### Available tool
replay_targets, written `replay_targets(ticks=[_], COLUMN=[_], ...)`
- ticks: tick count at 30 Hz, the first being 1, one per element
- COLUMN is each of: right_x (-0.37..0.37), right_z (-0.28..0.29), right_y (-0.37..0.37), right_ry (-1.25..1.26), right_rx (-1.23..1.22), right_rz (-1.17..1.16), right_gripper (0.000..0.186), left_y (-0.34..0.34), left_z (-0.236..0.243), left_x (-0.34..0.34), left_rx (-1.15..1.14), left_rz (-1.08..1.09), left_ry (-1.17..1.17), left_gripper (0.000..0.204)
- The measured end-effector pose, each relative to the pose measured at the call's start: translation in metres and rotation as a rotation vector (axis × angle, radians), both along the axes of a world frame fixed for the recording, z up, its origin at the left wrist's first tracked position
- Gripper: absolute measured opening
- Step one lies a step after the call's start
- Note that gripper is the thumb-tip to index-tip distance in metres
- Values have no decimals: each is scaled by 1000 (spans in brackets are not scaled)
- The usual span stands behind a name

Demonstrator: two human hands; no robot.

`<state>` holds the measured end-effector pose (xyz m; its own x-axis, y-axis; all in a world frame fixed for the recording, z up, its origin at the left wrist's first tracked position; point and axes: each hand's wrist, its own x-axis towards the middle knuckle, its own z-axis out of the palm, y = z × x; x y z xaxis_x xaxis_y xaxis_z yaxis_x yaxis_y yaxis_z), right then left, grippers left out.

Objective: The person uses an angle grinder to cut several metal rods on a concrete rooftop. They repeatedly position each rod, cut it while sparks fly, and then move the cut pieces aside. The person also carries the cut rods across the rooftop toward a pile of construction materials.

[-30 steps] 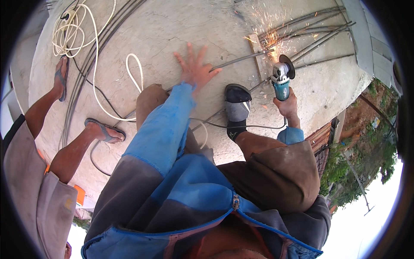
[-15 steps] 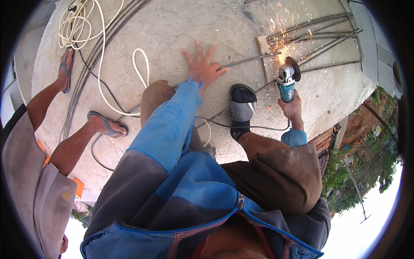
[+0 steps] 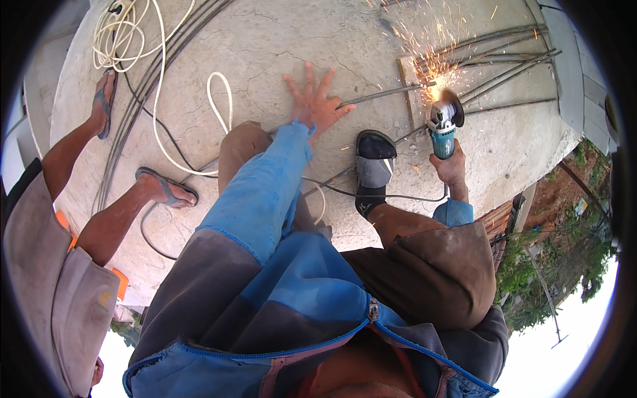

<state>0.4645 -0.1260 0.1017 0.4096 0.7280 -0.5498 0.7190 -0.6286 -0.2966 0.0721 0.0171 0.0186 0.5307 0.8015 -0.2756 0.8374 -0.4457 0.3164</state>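
Observation:
My right hand (image 3: 451, 166) grips a teal and silver angle grinder (image 3: 442, 136). Its disc (image 3: 451, 108) is blurred, and a bright spray of sparks (image 3: 438, 69) rises just beyond it, at the end of a steel rod (image 3: 388, 92). My left hand (image 3: 317, 103) has its fingers spread over the concrete, with the near end of that rod at its thumb. Whether the hand presses on the rod I cannot tell. Under the rod, close to the sparks, lies a wooden strip (image 3: 407, 86). My sandalled right foot (image 3: 375, 162) stands between the hands.
Several steel bars (image 3: 504, 46) lie at the far right, and more long bars (image 3: 136, 99) run along the left. A white cable (image 3: 119, 40) is coiled at the far left. Another person's sandalled foot (image 3: 169, 189) stands to my left. Beyond the concrete's right edge are plants (image 3: 531, 285).
The sparks have spread wider and farther up. Both hands, the grinder and the rod hold nearly the same places; the whole view has shifted slightly.

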Motion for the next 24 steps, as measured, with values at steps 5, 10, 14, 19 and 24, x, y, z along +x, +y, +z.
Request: replay_targets(ticks=[5, 10, 14, 19, 24], right_x=[0, -2, -1, -3, 0], right_z=[1, 4, 3, 6, 3], right_y=[0, 1, 1, 2, 0], right_ry=[6, -19, -12, -17, -12], right_rx=[-6, -14, -17, 2, 7], right_rz=[-4, 9, 13, 20, 25], right_gripper=[57, 59, 58, 55, 55], left_y=[2, 1, -1, -2, -3], left_z=[8, 8, 3, 0, -4], left_x=[2, 2, 1, 0, 0], left_rx=[-33, -23, 3, 11, 34], left_rz=[-12, -8, 24, 29, 31], left_ry=[43, 34, -50, -83, -82], left_gripper=[68, 67, 61, 61, 63])
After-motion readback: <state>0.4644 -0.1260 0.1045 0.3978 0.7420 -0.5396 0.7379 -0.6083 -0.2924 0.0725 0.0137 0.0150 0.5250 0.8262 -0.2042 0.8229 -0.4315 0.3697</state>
